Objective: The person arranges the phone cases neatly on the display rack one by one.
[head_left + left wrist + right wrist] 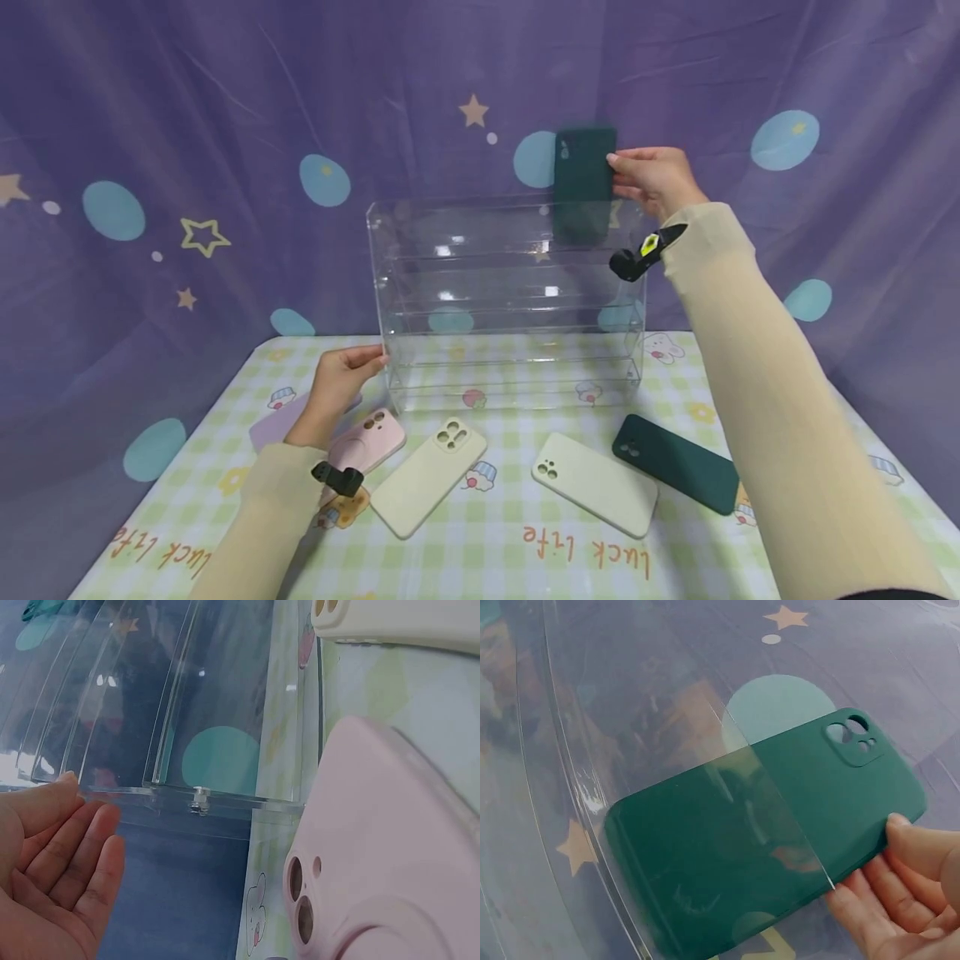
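Note:
My right hand (652, 177) pinches a dark green phone case (585, 167) by its side edge, thumb on the near face. The case stands nearly upright, camera cutout at the top, at the upper right of a clear tiered display rack (510, 287). Its lower part (697, 862) shows through a clear panel of the rack; whether it rests on a tier I cannot tell. My left hand (341, 379) holds the rack's left side edge low down, with the thumb (49, 802) at the panel and the other fingers outside it.
On the checked tablecloth (465, 575) lie a lilac case (281, 425), partly hidden, a pink case (367, 446), a cream case (427, 479), a whitish case (596, 483) and another dark green case (678, 462). A purple curtain (225, 100) hangs behind the rack.

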Motion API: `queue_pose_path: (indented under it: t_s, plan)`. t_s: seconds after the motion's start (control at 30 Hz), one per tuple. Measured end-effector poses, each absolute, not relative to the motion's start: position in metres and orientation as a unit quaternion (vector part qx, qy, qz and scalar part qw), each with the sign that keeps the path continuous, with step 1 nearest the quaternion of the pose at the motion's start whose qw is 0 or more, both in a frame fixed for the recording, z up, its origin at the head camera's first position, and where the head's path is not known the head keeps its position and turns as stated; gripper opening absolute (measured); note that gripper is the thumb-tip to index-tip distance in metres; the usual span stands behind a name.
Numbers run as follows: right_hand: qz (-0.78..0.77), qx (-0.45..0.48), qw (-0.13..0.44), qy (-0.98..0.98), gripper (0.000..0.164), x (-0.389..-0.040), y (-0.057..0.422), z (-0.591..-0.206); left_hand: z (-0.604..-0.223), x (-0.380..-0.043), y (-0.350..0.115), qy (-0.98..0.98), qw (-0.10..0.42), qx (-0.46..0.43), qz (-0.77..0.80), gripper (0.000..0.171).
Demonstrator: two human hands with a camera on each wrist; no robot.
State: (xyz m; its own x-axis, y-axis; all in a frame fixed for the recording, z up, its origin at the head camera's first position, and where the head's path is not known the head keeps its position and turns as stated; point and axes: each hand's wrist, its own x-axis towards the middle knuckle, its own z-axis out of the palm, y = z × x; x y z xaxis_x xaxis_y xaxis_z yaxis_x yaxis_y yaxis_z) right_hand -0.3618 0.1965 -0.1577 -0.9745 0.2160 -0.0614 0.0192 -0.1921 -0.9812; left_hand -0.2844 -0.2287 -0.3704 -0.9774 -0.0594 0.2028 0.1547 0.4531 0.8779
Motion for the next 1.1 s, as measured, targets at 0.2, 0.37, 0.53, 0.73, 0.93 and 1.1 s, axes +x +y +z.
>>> queue_pose_path:
  t_s: [0.2, 0.37, 0.53, 0.73, 0.93, 1.1]
  plan:
    - [0.757, -0.101, 0.064, -0.643, 0.007, -0.361, 0.198, -0.159, -0.371, -0.284, -0.228, -0.849, 0.099, -0.026, -0.518, 0.035]
    - [0.761, -0.071, 0.072, -0.641, 0.004, -0.355, 0.208, -0.162, -0.371, -0.285, -0.227, -0.851, 0.096, -0.027, -0.516, 0.035]
    - [0.76, -0.02, 0.063, -0.646, 0.03, -0.34, 0.227, -0.169, -0.372, -0.287, -0.226, -0.854, 0.094, -0.022, -0.51, 0.035]
    - [0.781, 0.079, 0.072, -0.616, 0.023, -0.314, 0.247, -0.185, -0.372, -0.291, -0.224, -0.849, 0.112, -0.035, -0.515, 0.035]
    - [0.697, 0.136, 0.087, -0.699, 0.02, -0.286, 0.253, -0.221, -0.374, -0.29, -0.223, -0.839, 0.118, -0.042, -0.53, 0.035]
    - [0.623, 0.149, 0.076, -0.764, 0.029, -0.26, 0.256, -0.27, -0.375, -0.288, -0.221, -0.838, 0.124, -0.034, -0.53, 0.033]
